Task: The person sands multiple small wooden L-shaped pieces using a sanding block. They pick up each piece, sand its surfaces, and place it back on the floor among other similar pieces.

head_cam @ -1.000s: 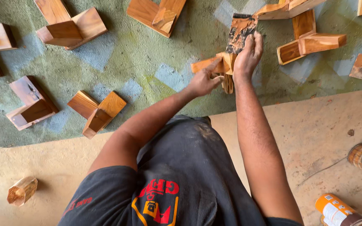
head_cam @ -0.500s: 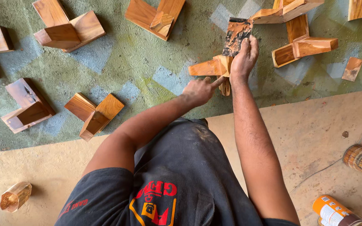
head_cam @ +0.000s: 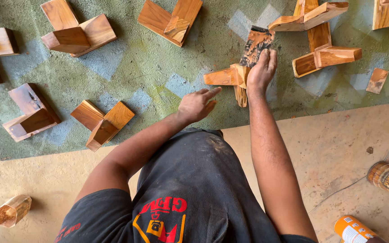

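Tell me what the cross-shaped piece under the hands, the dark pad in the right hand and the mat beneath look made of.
Cross-shaped piece: wood, going by its orange-brown grain, with a slight sheen that may be a finish. Dark pad held by the right hand: probably worn sandpaper or an abrasive sheet, mottled black and tan; unsure. Mat: looks like rough carpet, green with faded blue patches.

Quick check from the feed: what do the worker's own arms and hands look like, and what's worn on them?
Both arms are bare from the short sleeves down. The left hand and right hand wear no gloves, rings, watch or bands. The dark grey T-shirt has short sleeves, dusty smudges, and a red and orange print on its front.
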